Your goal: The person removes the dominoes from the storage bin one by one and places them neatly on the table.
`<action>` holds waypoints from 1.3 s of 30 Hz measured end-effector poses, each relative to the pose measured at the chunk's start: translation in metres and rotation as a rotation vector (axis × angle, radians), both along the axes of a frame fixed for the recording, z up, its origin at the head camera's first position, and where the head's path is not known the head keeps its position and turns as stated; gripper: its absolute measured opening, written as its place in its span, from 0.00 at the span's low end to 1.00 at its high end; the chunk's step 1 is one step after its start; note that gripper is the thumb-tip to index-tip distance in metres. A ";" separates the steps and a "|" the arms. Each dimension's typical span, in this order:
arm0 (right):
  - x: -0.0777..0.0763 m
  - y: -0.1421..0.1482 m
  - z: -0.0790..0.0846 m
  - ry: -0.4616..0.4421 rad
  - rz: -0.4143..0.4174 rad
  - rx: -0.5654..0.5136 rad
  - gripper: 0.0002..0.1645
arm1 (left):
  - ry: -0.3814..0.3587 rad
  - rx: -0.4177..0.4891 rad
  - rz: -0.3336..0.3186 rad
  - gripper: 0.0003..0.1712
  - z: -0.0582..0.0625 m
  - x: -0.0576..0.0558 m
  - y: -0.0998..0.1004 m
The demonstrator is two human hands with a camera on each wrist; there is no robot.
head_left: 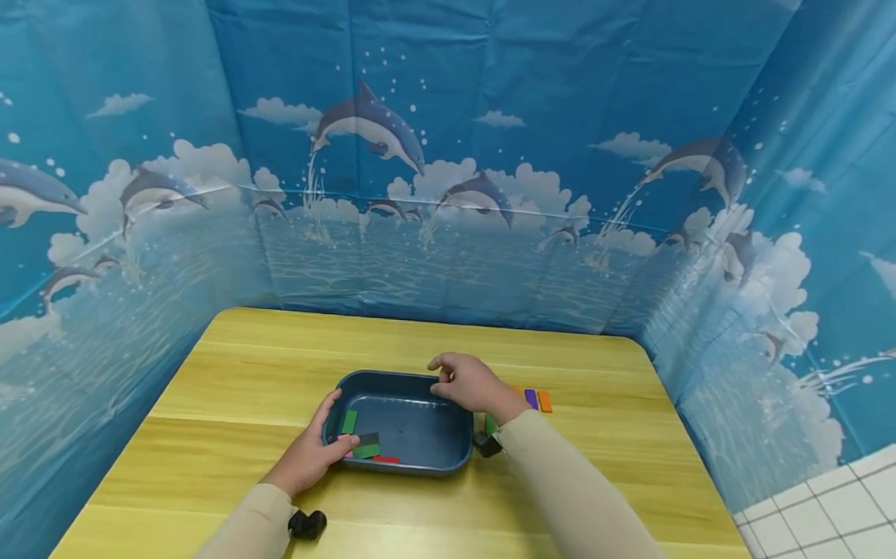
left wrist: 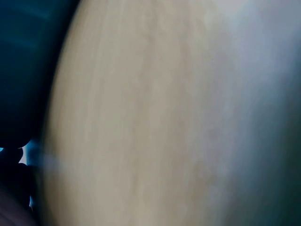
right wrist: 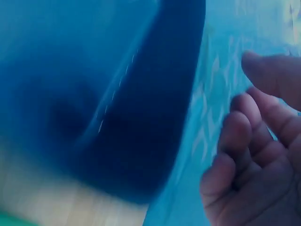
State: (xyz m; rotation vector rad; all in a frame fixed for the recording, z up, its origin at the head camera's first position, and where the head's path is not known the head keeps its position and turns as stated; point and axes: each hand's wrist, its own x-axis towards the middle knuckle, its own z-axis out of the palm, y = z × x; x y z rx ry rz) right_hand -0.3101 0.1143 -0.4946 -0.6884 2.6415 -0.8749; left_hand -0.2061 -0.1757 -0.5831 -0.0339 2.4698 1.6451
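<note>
A dark blue plastic basin (head_left: 409, 471) sits on the table; its wall (right wrist: 141, 108) fills much of the right wrist view. My left hand (head_left: 308, 457) grips its left side, fingers along the outside and thumb over the front left corner. Near that thumb lie a green block (head_left: 349, 422), a dark and green block (head_left: 367, 449) and a red block (head_left: 387, 459), all inside the basin. Over the back right corner is my right hand (head_left: 469, 380), fingers loosely bent and thumb apart. Nothing shows between its fingers (right wrist: 235, 132).
Right of the basin, a purple block (head_left: 532, 399) and an orange block (head_left: 544, 401) lie on the yellow wooden table (head_left: 264, 363). A green block (head_left: 490, 424) is partly hidden by the right wrist. Blue dolphin-print curtains (head_left: 449, 263) hang behind the table.
</note>
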 end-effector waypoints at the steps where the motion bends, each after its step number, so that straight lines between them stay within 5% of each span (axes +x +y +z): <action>1: 0.000 -0.009 0.002 -0.002 0.037 0.014 0.22 | 0.000 -0.008 0.001 0.48 0.000 0.000 0.000; 6: 0.004 -0.049 -0.005 -0.016 0.200 0.090 0.24 | 0.008 -0.077 0.016 0.46 -0.001 -0.001 0.001; 16: 0.009 -0.096 -0.023 -0.013 0.340 0.203 0.27 | 0.015 -0.107 0.018 0.45 -0.002 0.000 -0.001; 39: 0.011 -0.109 -0.056 -0.013 0.352 0.307 0.18 | 0.050 -0.143 0.012 0.44 -0.004 -0.004 -0.003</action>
